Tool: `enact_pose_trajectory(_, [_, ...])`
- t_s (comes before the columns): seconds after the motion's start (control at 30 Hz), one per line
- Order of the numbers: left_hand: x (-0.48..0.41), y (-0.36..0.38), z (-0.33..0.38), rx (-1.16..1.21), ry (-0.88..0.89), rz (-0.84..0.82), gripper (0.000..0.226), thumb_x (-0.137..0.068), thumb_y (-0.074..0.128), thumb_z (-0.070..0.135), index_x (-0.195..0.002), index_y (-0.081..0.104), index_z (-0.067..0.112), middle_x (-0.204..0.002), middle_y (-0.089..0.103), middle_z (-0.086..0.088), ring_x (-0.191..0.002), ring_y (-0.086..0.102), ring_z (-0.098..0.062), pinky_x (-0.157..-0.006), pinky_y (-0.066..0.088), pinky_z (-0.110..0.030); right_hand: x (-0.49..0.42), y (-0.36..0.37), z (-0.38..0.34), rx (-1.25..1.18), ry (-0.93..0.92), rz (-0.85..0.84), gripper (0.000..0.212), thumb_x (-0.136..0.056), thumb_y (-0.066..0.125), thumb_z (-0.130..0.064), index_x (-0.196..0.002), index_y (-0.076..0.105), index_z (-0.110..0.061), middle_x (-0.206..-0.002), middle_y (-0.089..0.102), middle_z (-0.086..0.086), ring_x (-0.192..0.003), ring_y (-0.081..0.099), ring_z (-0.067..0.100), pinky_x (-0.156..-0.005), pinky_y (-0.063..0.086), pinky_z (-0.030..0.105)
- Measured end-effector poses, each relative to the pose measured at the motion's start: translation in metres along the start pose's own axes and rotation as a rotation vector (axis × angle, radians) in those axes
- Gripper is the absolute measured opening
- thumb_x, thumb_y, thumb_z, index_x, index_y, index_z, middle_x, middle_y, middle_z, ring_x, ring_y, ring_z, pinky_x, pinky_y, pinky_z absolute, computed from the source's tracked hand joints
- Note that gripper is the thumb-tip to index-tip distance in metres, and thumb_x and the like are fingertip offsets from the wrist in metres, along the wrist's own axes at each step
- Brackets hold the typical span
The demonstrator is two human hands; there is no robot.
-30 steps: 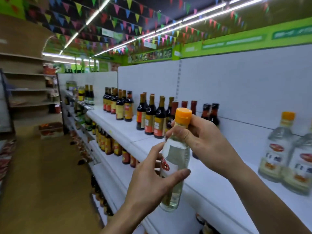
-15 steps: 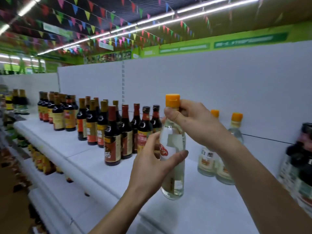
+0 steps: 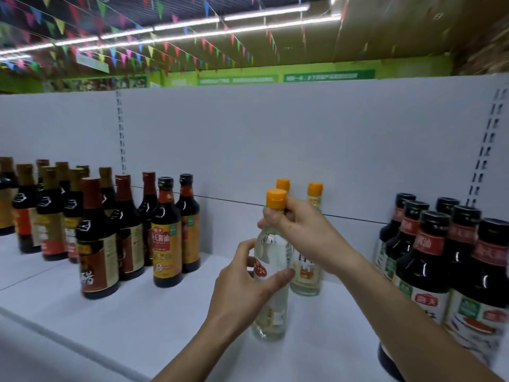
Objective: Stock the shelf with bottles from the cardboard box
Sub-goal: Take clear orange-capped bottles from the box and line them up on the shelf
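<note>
Your left hand [image 3: 242,282] was wrapped around the body of the clear bottle [image 3: 271,274], thumb across the front by the red label; your right hand [image 3: 300,232] pinched the neck just under the orange cap [image 3: 276,199]. Both held the same bottle, upright, base at or just above the white shelf [image 3: 154,312]. Contact too blurred to call.

Left to right: dark sauce bottles [image 3: 166,232] clustered on the left, well apart from your bottle. Low risk there unless your left elbow swung out. Two more clear orange-capped bottles [image 3: 309,268] stood just behind and right of yours, near touching. Pushing yours back too hard would likely have knocked them against the rear panel or tipped them. Black-capped bottles [image 3: 429,260] crowded the right, close to your right forearm. A wide withdrawal could have clipped the front one, which sat near the shelf edge. Letting go before the base sat flat risked a topple; tall, narrow glass. Cardboard box not in view.
</note>
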State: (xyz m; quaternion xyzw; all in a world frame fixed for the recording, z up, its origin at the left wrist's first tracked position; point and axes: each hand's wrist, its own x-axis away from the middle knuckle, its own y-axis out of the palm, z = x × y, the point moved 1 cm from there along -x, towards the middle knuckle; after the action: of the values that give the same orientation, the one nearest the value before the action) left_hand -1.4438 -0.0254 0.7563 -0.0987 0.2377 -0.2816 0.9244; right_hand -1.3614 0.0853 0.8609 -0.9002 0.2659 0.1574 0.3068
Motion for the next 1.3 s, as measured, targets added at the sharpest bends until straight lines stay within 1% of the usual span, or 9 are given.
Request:
enact_pose_trajectory(0.07, [-0.004, 0.004, -0.001, -0.007, 0.002, -0.022, 0.062, -0.056, 0.073, 0.083, -0.109, 0.042, 0.071, -0.104, 0.067, 0.023, -0.09, 0.068, 0.003, -0.082, 0.061, -0.029, -0.001, -0.002, 0.005, -0.003, 0.014, 0.004, 0.02, -0.104, 0.057, -0.032, -0.102, 0.065, -0.014, -0.102, 0.078, -0.002, -0.097, 0.073, 0.0, -0.092, 0.055, 0.03])
enact_pose_trajectory(0.23, [-0.012, 0.006, -0.004, -0.018, 0.006, -0.058, 0.065, -0.053, 0.068, 0.087, -0.109, 0.04, 0.07, -0.102, 0.067, 0.026, -0.089, 0.068, 0.003, -0.079, 0.059, -0.026, -0.006, -0.003, 0.014, 0.038, 0.032, 0.041, 0.024, -0.104, 0.057, -0.035, -0.107, 0.068, -0.014, -0.102, 0.078, -0.002, -0.1, 0.073, 0.003, -0.095, 0.055, 0.032])
enact_pose_trajectory(0.43, [-0.021, 0.007, -0.006, -0.057, 0.021, -0.101, 0.06, -0.055, 0.063, 0.089, -0.105, 0.035, 0.072, -0.094, 0.064, 0.03, -0.088, 0.065, 0.006, -0.079, 0.061, -0.03, -0.005, 0.003, 0.02, 0.072, 0.07, 0.094, 0.024, -0.101, 0.059, -0.043, -0.11, 0.065, -0.022, -0.108, 0.075, 0.003, -0.107, 0.07, 0.019, -0.101, 0.053, 0.051])
enact_pose_trajectory(0.5, [-0.024, 0.008, -0.006, -0.08, 0.034, -0.128, 0.067, -0.056, 0.062, 0.09, -0.112, 0.034, 0.067, -0.102, 0.065, 0.028, -0.093, 0.065, 0.005, -0.082, 0.061, -0.031, 0.001, 0.009, 0.028, 0.076, 0.098, 0.112, 0.023, -0.098, 0.061, -0.049, -0.113, 0.062, -0.032, -0.109, 0.073, -0.006, -0.107, 0.069, 0.013, -0.101, 0.053, 0.049])
enact_pose_trajectory(0.67, [-0.032, 0.01, -0.014, -0.066, 0.05, -0.182, 0.075, -0.061, 0.072, 0.071, -0.124, 0.036, 0.056, -0.116, 0.063, 0.022, -0.101, 0.067, -0.004, -0.086, 0.061, -0.038, 0.028, 0.026, 0.049, 0.211, 0.181, 0.164, 0.06, -0.075, 0.066, -0.07, -0.129, 0.044, -0.054, -0.118, 0.067, -0.021, -0.104, 0.067, -0.001, -0.092, 0.058, 0.037])
enact_pose_trajectory(0.83, [-0.036, 0.009, -0.032, -0.051, 0.086, -0.335, 0.093, -0.063, 0.084, 0.053, -0.137, 0.027, 0.057, -0.129, 0.057, 0.022, -0.108, 0.066, -0.005, -0.093, 0.06, -0.038, 0.047, 0.035, 0.071, 0.324, 0.343, 0.152, 0.068, -0.065, 0.067, -0.074, -0.124, 0.043, -0.048, -0.119, 0.064, -0.019, -0.102, 0.064, -0.002, -0.091, 0.057, 0.034])
enact_pose_trajectory(0.97, [-0.043, 0.006, -0.039, -0.024, 0.119, -0.402, 0.102, -0.063, 0.083, 0.052, -0.143, 0.021, 0.06, -0.134, 0.055, 0.024, -0.113, 0.065, -0.005, -0.097, 0.059, -0.041, 0.049, 0.041, 0.082, 0.342, 0.41, 0.151, 0.058, -0.08, 0.067, -0.064, -0.126, 0.045, -0.037, -0.119, 0.066, -0.014, -0.104, 0.065, 0.004, -0.095, 0.056, 0.037])
enact_pose_trajectory(1.13, [-0.054, 0.005, -0.046, -0.057, 0.104, -0.484, 0.11, -0.073, 0.091, 0.038, -0.151, 0.015, 0.056, -0.14, 0.051, 0.014, -0.123, 0.062, -0.015, -0.103, 0.057, -0.046, 0.046, 0.041, 0.089, 0.287, 0.41, 0.178, 0.049, -0.089, 0.071, -0.049, -0.128, 0.047, -0.034, -0.117, 0.069, -0.014, -0.101, 0.068, 0.003, -0.093, 0.058, 0.036])
enact_pose_trajectory(1.3, [-0.066, 0.008, -0.06, -0.096, 0.053, -0.524, 0.098, -0.074, 0.087, 0.048, -0.146, 0.022, 0.044, -0.134, 0.058, 0.012, -0.115, 0.062, -0.01, -0.097, 0.057, -0.034, 0.041, 0.044, 0.104, 0.256, 0.459, 0.172, 0.044, -0.088, 0.075, -0.042, -0.123, 0.05, -0.032, -0.112, 0.071, -0.014, -0.098, 0.07, 0.001, -0.093, 0.058, 0.034])
